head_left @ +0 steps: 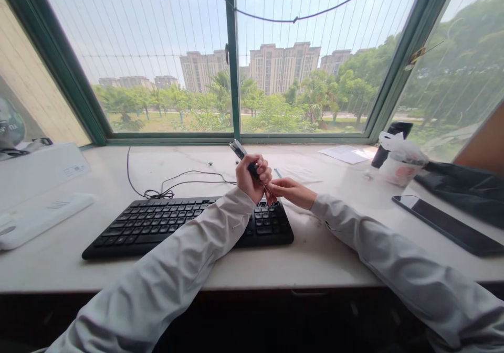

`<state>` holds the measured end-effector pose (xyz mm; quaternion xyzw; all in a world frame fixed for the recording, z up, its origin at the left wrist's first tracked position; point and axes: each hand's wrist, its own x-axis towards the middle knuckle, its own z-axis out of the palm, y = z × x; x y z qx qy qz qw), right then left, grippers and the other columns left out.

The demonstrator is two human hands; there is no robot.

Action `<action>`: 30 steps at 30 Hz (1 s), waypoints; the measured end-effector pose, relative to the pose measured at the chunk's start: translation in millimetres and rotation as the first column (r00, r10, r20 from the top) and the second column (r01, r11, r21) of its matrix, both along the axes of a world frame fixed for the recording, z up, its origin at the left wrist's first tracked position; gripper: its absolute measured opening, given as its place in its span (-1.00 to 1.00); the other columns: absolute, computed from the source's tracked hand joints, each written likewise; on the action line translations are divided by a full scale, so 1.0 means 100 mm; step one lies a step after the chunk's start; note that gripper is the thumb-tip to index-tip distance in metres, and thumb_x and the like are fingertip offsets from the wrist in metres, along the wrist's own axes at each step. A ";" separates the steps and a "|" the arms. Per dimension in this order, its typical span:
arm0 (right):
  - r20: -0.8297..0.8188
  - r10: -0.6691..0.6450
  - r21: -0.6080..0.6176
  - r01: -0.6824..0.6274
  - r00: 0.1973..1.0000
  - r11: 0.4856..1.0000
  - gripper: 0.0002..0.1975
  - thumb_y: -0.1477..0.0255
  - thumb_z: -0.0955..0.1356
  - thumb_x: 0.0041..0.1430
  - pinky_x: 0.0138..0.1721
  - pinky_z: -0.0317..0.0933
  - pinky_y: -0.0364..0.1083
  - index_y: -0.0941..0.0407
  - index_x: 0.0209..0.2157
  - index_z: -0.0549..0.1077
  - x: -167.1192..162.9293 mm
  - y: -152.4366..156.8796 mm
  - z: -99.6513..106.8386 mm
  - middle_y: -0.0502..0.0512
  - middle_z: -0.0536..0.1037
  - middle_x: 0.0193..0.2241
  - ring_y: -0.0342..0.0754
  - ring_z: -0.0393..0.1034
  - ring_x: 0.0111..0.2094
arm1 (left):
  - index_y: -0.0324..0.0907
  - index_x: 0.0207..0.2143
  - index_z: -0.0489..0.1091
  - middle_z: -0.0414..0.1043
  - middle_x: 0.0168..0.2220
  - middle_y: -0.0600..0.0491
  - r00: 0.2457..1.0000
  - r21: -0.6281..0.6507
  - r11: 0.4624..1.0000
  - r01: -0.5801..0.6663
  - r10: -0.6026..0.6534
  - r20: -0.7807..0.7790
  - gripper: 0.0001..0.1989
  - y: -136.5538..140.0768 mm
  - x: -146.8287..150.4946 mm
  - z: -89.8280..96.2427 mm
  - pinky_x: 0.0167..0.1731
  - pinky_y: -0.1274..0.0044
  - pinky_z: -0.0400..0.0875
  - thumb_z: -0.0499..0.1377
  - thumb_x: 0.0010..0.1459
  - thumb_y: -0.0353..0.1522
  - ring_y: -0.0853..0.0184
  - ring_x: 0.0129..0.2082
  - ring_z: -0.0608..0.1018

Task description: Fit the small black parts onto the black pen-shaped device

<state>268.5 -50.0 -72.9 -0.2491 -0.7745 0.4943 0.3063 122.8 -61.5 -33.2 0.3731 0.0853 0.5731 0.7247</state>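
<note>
left hand [252, 177] gripping pen [243, 156]; right hand [289, 191] pinching its tip; above keyboard [165, 227]

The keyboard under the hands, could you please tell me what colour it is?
The keyboard is black, keys and frame alike; the head view shows it clearly.

Office-like desk spot at window. Black keyboard [189, 226] with trailing cable [173, 182] on pale bench [323, 253]. Papers [348, 154] by sill, dark phone or tablet [449, 223] at right, white box [39, 170] at left. Green-framed window [233, 59] overlooks trees, apartment blocks; upper storey.
</note>
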 end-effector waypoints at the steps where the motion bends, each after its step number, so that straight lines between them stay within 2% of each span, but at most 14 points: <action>1: 0.003 0.004 -0.007 -0.004 1.000 1.000 -0.56 0.09 0.26 0.18 -0.37 0.10 -0.14 0.21 -0.44 0.43 0.00 0.00 0.00 0.05 0.46 -0.52 -0.16 0.27 -0.45 | -0.19 -0.63 0.07 -0.09 -0.71 0.22 1.000 0.002 1.000 0.013 -0.013 -0.005 -0.78 -0.01 0.00 0.01 -0.77 0.65 -0.07 0.06 -0.02 -0.36 0.57 -0.78 0.06; 4: 0.085 0.020 0.024 -0.023 0.996 0.999 -0.53 0.08 0.23 0.20 -0.38 0.11 -0.14 0.23 -0.37 0.47 0.06 -0.01 0.08 0.06 0.48 -0.52 -0.15 0.30 -0.45 | -0.18 -0.63 0.06 -0.14 -0.74 0.25 0.998 -0.016 0.998 0.058 -0.058 0.001 -0.74 -0.03 -0.01 0.05 -0.81 0.65 -0.17 0.09 0.00 -0.35 0.58 -0.81 -0.02; 7: 0.318 0.044 0.122 -0.087 0.947 0.989 -0.50 0.09 0.21 0.22 -0.36 0.13 -0.14 0.23 -0.18 0.51 0.21 0.00 0.21 0.09 0.51 -0.48 -0.14 0.32 -0.41 | -0.17 -0.66 0.00 -0.19 -0.76 0.26 0.998 -0.060 0.997 0.058 -0.058 0.005 -0.69 -0.02 -0.01 0.07 -0.82 0.65 -0.24 0.08 0.03 -0.36 0.58 -0.83 -0.05; 9: 0.429 -0.058 0.211 -0.038 0.902 0.977 -0.52 0.10 0.27 0.17 -0.37 0.11 -0.16 0.20 -0.14 0.52 0.35 0.03 0.28 0.08 0.50 -0.48 -0.14 0.30 -0.41 | -0.17 -0.67 -0.03 -0.20 -0.77 0.26 1.000 -0.080 0.997 0.021 -0.023 -0.019 -0.66 0.00 0.01 0.05 -0.82 0.65 -0.26 0.07 0.05 -0.38 0.58 -0.83 -0.06; 12: 0.531 -0.133 0.260 -0.011 0.837 0.965 -0.51 0.08 0.28 0.14 -0.42 0.09 -0.17 0.19 -0.16 0.54 0.52 0.09 0.29 0.06 0.46 -0.52 -0.16 0.27 -0.45 | -0.18 -0.66 0.01 -0.13 -0.75 0.26 0.996 -0.081 0.997 -0.009 0.002 -0.087 -0.64 0.04 0.08 -0.04 -0.80 0.66 -0.20 0.13 0.06 -0.36 0.59 -0.81 -0.01; 15: 0.574 -0.165 0.281 -0.004 0.802 0.960 -0.51 0.07 0.28 0.14 -0.44 0.07 -0.18 0.18 -0.17 0.54 0.60 0.15 0.24 0.03 0.42 -0.55 -0.17 0.25 -0.48 | -0.20 -0.65 0.06 -0.04 -0.71 0.24 0.980 -0.046 0.998 0.047 -0.055 -0.189 -0.60 0.05 0.18 -0.17 -0.76 0.66 -0.05 0.23 0.03 -0.28 0.60 -0.77 0.09; 19: 0.613 -0.160 0.293 -0.035 0.774 0.955 -0.52 0.07 0.27 0.14 -0.46 0.06 -0.18 0.18 -0.22 0.55 0.62 0.23 0.14 0.03 0.42 -0.56 -0.17 0.25 -0.50 | -0.21 -0.65 0.08 0.02 -0.66 0.21 0.944 0.082 0.987 0.135 -0.104 -0.312 -0.55 0.02 0.27 -0.28 -0.69 0.64 0.08 0.26 0.00 -0.19 0.58 -0.71 0.17; 22: 0.621 -0.171 0.324 -0.053 0.765 0.944 -0.55 0.10 0.26 0.16 -0.45 0.07 -0.17 0.20 -0.28 0.55 0.64 0.32 0.04 0.05 0.44 -0.56 -0.18 0.25 -0.50 | -0.21 -0.63 0.10 0.01 -0.65 0.21 0.889 0.113 0.971 0.209 -0.141 -0.436 -0.55 0.01 0.30 -0.31 -0.67 0.63 0.06 0.27 -0.02 -0.15 0.57 -0.69 0.15; 26: 0.614 -0.186 0.342 -0.046 0.767 0.939 -0.58 0.16 0.26 0.16 -0.42 0.12 -0.16 0.23 -0.50 0.49 0.67 0.43 -0.09 0.08 0.47 -0.55 -0.17 0.28 -0.50 | -0.24 -0.57 0.14 0.05 -0.61 0.19 0.833 0.116 0.965 0.234 -0.137 -0.536 -0.57 0.03 0.31 -0.33 -0.64 0.64 0.00 0.28 -0.03 -0.14 0.58 -0.65 0.15; 30: 0.573 -0.204 0.350 -0.012 0.794 0.937 -0.69 0.28 0.27 0.16 -0.41 0.17 -0.16 0.24 -0.45 0.48 0.67 0.49 -0.20 0.09 0.49 -0.53 -0.15 0.32 -0.48 | -0.24 -0.58 0.14 0.06 -0.59 0.18 0.800 0.177 0.942 0.285 -0.132 -0.585 -0.56 0.03 0.30 -0.33 -0.61 0.63 0.03 0.25 -0.01 -0.12 0.57 -0.63 0.17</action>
